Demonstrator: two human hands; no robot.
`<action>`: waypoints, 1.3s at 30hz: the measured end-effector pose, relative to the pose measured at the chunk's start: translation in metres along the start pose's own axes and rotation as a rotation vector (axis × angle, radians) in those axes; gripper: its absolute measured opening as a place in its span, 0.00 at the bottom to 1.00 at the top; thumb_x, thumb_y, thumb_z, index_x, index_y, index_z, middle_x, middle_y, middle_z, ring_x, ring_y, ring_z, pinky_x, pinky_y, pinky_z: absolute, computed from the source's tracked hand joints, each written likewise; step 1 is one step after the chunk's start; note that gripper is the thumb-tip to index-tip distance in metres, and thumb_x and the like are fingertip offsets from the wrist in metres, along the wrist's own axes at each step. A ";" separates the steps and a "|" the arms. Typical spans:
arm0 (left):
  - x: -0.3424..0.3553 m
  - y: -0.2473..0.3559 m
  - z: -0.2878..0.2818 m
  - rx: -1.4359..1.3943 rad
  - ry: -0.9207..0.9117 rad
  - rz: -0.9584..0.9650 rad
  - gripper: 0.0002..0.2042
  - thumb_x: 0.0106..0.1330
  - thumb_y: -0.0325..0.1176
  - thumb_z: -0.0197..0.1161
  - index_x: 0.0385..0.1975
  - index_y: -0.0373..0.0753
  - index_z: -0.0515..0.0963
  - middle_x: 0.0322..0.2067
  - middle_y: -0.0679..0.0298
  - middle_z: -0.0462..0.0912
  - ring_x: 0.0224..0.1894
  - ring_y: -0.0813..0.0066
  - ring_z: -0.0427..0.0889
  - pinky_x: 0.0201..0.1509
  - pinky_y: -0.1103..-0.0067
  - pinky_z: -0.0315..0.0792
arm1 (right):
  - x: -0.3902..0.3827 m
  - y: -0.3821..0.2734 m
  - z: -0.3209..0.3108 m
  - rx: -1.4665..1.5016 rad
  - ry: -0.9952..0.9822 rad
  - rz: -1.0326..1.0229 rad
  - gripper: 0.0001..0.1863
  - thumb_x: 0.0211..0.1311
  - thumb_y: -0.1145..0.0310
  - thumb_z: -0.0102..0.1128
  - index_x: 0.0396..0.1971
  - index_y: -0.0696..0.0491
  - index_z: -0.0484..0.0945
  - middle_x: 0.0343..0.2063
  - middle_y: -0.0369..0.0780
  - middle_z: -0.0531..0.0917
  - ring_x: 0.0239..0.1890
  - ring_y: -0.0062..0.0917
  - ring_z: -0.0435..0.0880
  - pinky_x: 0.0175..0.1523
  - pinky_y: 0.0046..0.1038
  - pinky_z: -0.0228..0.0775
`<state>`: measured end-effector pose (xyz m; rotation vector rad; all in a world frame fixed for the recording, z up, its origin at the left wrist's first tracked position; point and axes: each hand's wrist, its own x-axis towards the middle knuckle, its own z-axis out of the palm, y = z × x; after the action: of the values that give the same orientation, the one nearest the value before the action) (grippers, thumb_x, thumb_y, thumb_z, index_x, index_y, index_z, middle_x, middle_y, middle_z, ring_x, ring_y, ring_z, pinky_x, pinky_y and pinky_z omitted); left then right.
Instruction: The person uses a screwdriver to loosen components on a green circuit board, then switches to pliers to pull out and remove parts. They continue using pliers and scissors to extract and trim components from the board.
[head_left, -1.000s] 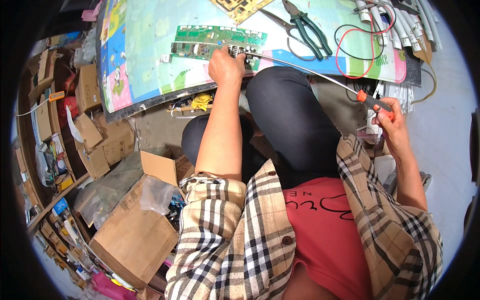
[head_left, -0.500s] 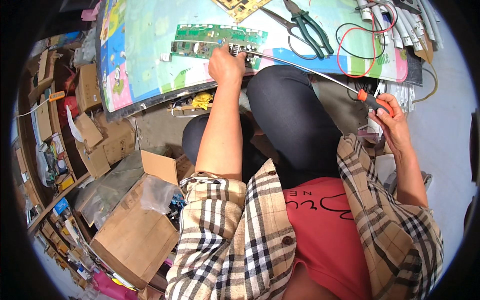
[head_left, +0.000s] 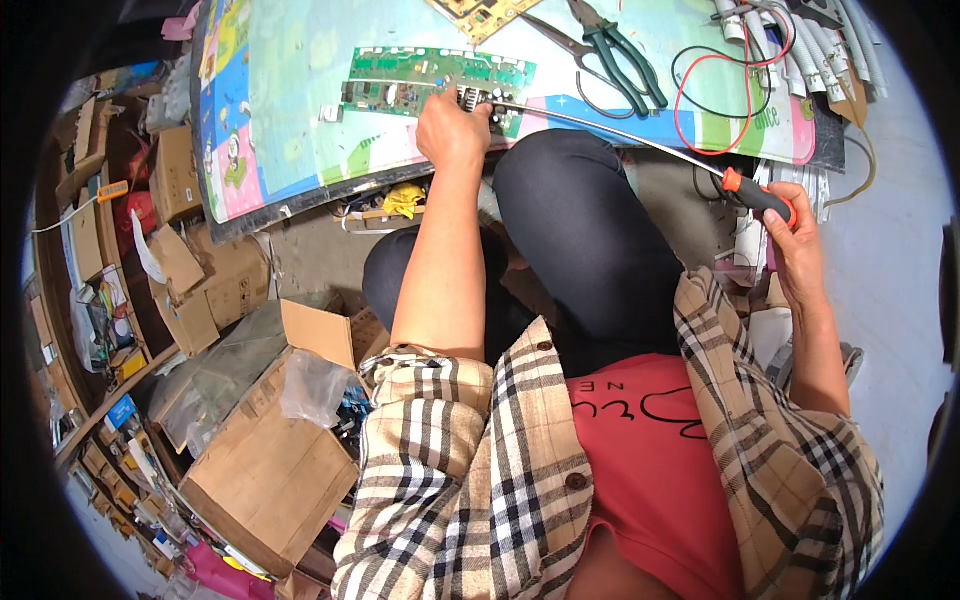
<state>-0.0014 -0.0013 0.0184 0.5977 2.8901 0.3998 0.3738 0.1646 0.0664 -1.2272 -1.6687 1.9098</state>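
Note:
My left hand [head_left: 450, 130] grips the long green circuit board [head_left: 395, 95] on the mat-covered table [head_left: 280, 150], fingers curled at a black finned component [head_left: 466, 100]. My right hand [head_left: 795, 235] is closed on the red-and-black handle of a long screwdriver [head_left: 750, 195]; its thin shaft reaches left to the board beside my left fingertips, though the exact contact point is too small to tell. Dark green pliers [head_left: 620, 70], scissors [head_left: 560, 40] and a yellowish circuit board [head_left: 470, 14] lie above.
Red and black wires [head_left: 715, 150] and bundled white tubes [head_left: 805, 60] lie at the table's right. My bent knee [head_left: 565, 190] is just under the table edge. Cardboard boxes [head_left: 200, 290], a wooden box [head_left: 260, 470] and cluttered shelving [head_left: 120, 330] fill the left side.
My right hand has shifted a little upward and turned with the screwdriver handle, its thumb now lying lower along it. My left hand and the board are nearly unmoved.

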 end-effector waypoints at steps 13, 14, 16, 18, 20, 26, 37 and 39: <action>0.001 -0.005 0.004 0.006 0.029 0.022 0.21 0.47 0.41 0.73 0.40 0.39 0.82 0.36 0.52 0.80 0.41 0.51 0.80 0.45 0.63 0.73 | -0.018 -0.023 0.005 0.055 -0.063 0.754 0.30 0.67 0.41 0.44 0.33 0.58 0.75 0.12 0.36 0.71 0.04 0.13 0.55 0.09 0.17 0.44; 0.001 -0.005 0.003 0.009 0.028 0.015 0.20 0.47 0.41 0.73 0.40 0.39 0.82 0.36 0.52 0.80 0.41 0.51 0.80 0.45 0.63 0.73 | -0.019 -0.027 0.006 0.041 -0.061 0.733 0.30 0.67 0.42 0.43 0.33 0.58 0.75 0.12 0.36 0.71 0.04 0.13 0.55 0.09 0.17 0.44; 0.001 -0.003 0.001 0.014 0.024 0.001 0.20 0.47 0.41 0.73 0.40 0.39 0.82 0.36 0.52 0.80 0.41 0.51 0.80 0.45 0.63 0.74 | -0.023 -0.025 0.005 -0.010 -0.080 0.657 0.29 0.68 0.42 0.42 0.31 0.57 0.74 0.11 0.36 0.70 0.04 0.13 0.55 0.09 0.18 0.43; 0.002 -0.002 0.002 0.014 0.009 0.011 0.20 0.47 0.41 0.73 0.40 0.39 0.82 0.36 0.52 0.81 0.42 0.51 0.81 0.45 0.63 0.74 | -0.027 -0.025 0.004 -0.051 -0.085 0.606 0.28 0.68 0.43 0.41 0.30 0.56 0.73 0.10 0.36 0.70 0.03 0.13 0.56 0.09 0.18 0.42; 0.004 -0.002 0.000 0.000 -0.033 0.010 0.20 0.47 0.41 0.72 0.40 0.39 0.82 0.37 0.52 0.81 0.42 0.51 0.80 0.46 0.63 0.74 | -0.033 -0.026 0.007 -0.084 -0.087 0.585 0.27 0.69 0.43 0.40 0.29 0.56 0.72 0.09 0.36 0.69 0.03 0.14 0.56 0.09 0.18 0.42; 0.005 -0.008 -0.003 -0.040 -0.077 -0.001 0.24 0.49 0.43 0.72 0.45 0.40 0.80 0.41 0.52 0.80 0.46 0.53 0.79 0.49 0.64 0.72 | -0.029 -0.019 0.004 -0.075 -0.048 0.579 0.29 0.69 0.43 0.41 0.21 0.55 0.69 0.06 0.35 0.67 0.02 0.14 0.56 0.08 0.19 0.44; 0.010 0.001 -0.009 -0.010 -0.122 -0.083 0.28 0.47 0.47 0.74 0.48 0.41 0.80 0.40 0.53 0.83 0.45 0.59 0.82 0.50 0.68 0.73 | -0.028 -0.037 0.012 -0.077 -0.072 0.649 0.26 0.69 0.45 0.42 0.26 0.55 0.69 0.08 0.36 0.69 0.02 0.14 0.55 0.07 0.18 0.42; 0.010 -0.003 -0.003 -0.023 -0.058 -0.057 0.25 0.47 0.44 0.74 0.45 0.40 0.81 0.38 0.53 0.83 0.43 0.56 0.82 0.48 0.66 0.73 | -0.030 -0.045 0.018 -0.065 -0.055 0.688 0.26 0.69 0.45 0.42 0.26 0.55 0.69 0.08 0.36 0.69 0.02 0.14 0.54 0.07 0.18 0.42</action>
<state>-0.0121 -0.0007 0.0197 0.5131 2.8354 0.4009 0.3643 0.1439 0.1186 -1.9810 -1.4496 2.2770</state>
